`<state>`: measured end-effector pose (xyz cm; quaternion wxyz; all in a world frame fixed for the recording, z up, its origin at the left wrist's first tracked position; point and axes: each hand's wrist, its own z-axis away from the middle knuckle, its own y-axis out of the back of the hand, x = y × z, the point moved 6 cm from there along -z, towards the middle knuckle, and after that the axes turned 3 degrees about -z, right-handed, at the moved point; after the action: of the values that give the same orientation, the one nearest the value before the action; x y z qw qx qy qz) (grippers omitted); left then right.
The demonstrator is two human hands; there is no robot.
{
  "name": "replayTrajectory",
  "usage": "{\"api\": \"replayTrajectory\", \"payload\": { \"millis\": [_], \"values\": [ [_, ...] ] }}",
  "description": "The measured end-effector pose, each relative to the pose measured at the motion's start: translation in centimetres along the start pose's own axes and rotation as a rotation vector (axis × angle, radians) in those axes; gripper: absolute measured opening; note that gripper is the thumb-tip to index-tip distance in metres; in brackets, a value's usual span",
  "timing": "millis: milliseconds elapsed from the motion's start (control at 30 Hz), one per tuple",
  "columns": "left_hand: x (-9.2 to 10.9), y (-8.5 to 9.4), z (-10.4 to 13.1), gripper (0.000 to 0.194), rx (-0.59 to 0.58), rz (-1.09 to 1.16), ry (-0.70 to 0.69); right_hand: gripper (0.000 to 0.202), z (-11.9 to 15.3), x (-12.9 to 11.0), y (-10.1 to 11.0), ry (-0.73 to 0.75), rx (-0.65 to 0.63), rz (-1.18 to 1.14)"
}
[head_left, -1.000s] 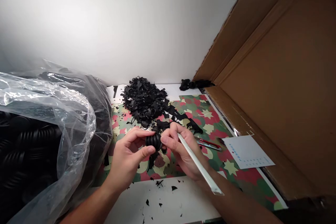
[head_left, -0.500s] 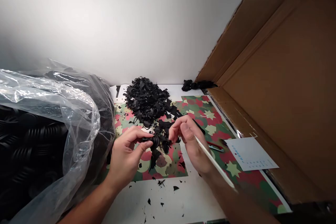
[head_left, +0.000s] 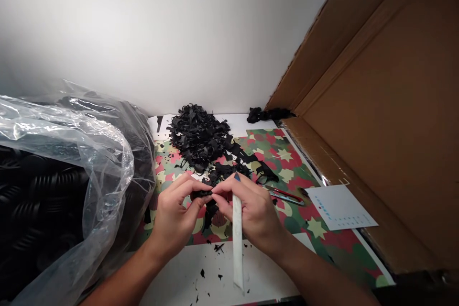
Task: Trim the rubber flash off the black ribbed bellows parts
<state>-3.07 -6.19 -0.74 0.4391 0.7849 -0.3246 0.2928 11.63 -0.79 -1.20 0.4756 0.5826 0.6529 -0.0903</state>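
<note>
My left hand is closed, its thumb and fingers pinching a small black ribbed rubber part. My right hand meets it from the other side, thumb and forefinger pressed to the part's right end. Tucked in the same right hand is a slim white-handled knife, its dark pointed tip above the knuckles and its handle end toward me. Fingers cover most of the rubber part. Just beyond both hands lie loose black rubber scraps.
A clear plastic bag of black ribbed parts bulges at left. Behind my hands rises a heap of black trimmings. Red-handled tweezers or a cutter and a white printed card lie right, by a cardboard wall.
My right hand has moved left and in, from apart to touching the black part. The knife has swung from slanting right to nearly upright in view. My left hand keeps its hold.
</note>
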Motion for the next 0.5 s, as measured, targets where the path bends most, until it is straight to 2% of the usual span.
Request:
{"api": "replayTrajectory", "payload": {
  "millis": [233,400,500],
  "values": [
    [0.4,0.0,0.3,0.02,0.015,-0.064,-0.098,0.013,-0.2,0.8,-0.1,-0.134,-0.054,-0.131],
    [1.2,0.1,0.7,0.027,0.042,-0.131,-0.264,0.015,-0.3,1.1,-0.3,-0.237,-0.103,-0.227],
    [1.4,0.1,0.7,0.028,0.034,-0.126,-0.278,0.015,-0.2,1.1,-0.6,-0.301,-0.145,-0.293]
  ]
}}
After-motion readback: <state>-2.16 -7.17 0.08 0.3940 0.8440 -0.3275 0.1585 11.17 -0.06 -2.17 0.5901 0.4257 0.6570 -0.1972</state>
